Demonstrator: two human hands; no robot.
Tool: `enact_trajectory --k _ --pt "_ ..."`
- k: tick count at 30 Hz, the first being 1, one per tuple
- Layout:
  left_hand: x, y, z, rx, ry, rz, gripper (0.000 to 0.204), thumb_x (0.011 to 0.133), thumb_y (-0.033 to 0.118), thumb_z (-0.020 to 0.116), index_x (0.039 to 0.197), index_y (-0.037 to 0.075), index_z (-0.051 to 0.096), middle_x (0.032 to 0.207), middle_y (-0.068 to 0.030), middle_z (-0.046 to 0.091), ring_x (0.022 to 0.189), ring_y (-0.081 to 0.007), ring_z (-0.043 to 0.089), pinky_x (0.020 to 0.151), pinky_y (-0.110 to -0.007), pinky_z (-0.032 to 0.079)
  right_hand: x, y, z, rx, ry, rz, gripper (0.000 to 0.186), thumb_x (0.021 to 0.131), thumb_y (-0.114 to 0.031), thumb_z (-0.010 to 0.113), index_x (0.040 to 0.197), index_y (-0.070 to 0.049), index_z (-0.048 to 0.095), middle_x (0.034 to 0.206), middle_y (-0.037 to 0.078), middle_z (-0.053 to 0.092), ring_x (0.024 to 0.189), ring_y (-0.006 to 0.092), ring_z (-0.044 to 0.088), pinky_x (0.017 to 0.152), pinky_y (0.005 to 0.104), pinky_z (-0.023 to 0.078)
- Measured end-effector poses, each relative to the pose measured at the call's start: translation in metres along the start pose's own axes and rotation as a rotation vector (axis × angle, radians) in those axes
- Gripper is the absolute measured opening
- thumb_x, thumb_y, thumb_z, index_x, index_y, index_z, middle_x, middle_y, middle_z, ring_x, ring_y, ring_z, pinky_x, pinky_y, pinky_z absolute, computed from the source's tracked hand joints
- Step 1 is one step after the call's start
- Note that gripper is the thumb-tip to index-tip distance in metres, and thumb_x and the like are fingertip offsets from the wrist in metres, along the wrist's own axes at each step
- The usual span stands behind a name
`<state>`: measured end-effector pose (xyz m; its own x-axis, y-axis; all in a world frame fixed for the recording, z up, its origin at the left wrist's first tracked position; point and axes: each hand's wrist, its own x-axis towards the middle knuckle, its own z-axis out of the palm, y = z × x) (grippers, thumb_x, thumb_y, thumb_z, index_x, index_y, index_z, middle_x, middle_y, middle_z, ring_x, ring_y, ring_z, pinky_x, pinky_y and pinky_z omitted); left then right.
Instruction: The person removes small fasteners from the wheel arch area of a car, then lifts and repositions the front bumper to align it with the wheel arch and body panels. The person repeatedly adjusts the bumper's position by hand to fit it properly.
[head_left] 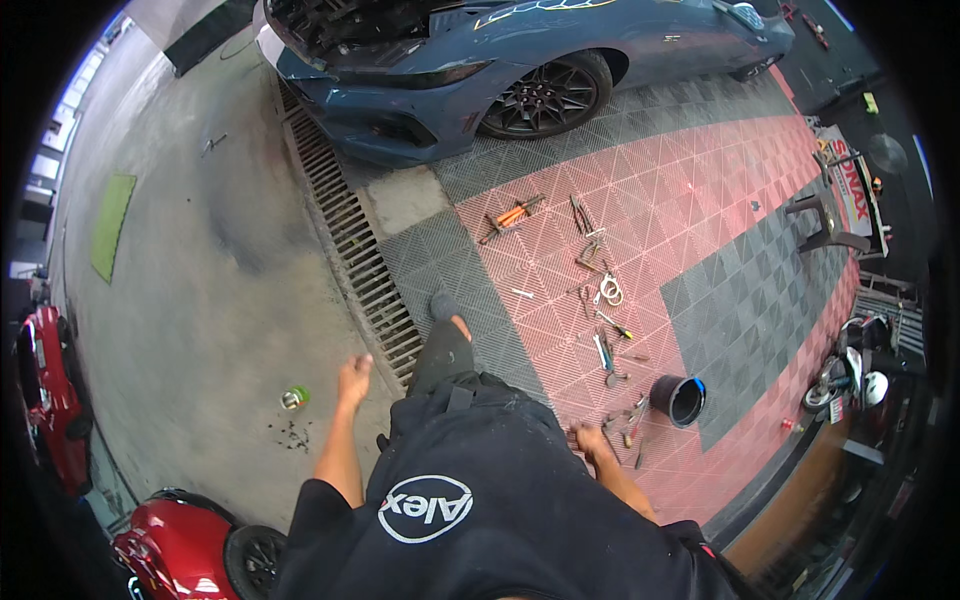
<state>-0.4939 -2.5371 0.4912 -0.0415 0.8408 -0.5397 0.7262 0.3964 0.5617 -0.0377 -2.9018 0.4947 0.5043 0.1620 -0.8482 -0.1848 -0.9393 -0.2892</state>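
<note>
My left hand (354, 381) hangs out over the bare concrete beside the drain grate, its fingers loosely bent with nothing visible in them. My right hand (592, 438) is low on the right side of my body, over the red floor tiles. Its fingers are blurred and partly turned away, so their grip is unclear. Just past it, a cluster of hand tools (628, 425) lies on the tiles, next to a black bucket (662, 396). Farther off lie wrenches (604, 350), a screwdriver (617, 326), ring-shaped parts (611, 290), pliers (580, 215) and orange-handled tools (516, 213).
Ahead stands a blue-grey car (420, 110) with its front end opened up. A long drain grate (350, 230) runs toward it. On the concrete are a green can (294, 398) and a green mat (113, 228). A red car (180, 550) is at lower left, a dark chair (828, 222) at right.
</note>
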Motion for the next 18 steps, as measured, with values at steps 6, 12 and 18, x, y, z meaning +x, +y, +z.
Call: enact_trajectory --k 6,12,18 --pt "-0.124 -0.161 -0.01 0.216 -0.265 -0.243 0.048 0.102 0.036 0.066 0.128 -0.004 0.07 0.125 -0.023 0.073 0.117 -0.0338 0.069 0.101 -0.043 0.052 -0.014 0.145 0.052 0.058 -0.068 -0.078 0.035 0.1 -0.026 0.068 0.114 0.005 0.074 0.09 0.013 0.075 0.075 0.0232 0.068 0.067 0.0402 0.055" --pt "-0.141 -0.245 -0.037 0.345 -0.281 -0.068 0.048 0.102 0.036 0.067 0.127 -0.005 0.07 0.122 -0.0204 0.074 0.109 -0.0319 0.071 0.095 -0.043 0.054 0.014 0.085 0.089 -0.012 -0.057 -0.038 0.035 0.097 -0.028 0.07 0.103 0.006 0.076 0.083 0.014 0.075 0.072 0.0257 0.068 0.068 0.0422 0.055" --pt "-0.056 -0.255 -0.116 0.086 -0.115 0.068 0.048 0.102 0.036 0.067 0.127 -0.006 0.07 0.119 -0.0179 0.075 0.102 -0.03 0.073 0.089 -0.043 0.057 0.072 -0.078 0.133 -0.138 0.204 -0.372 0.048 0.099 -0.04 0.062 0.103 0.006 0.076 0.089 0.026 0.075 0.084 0.0369 0.076 0.078 0.0488 0.057"
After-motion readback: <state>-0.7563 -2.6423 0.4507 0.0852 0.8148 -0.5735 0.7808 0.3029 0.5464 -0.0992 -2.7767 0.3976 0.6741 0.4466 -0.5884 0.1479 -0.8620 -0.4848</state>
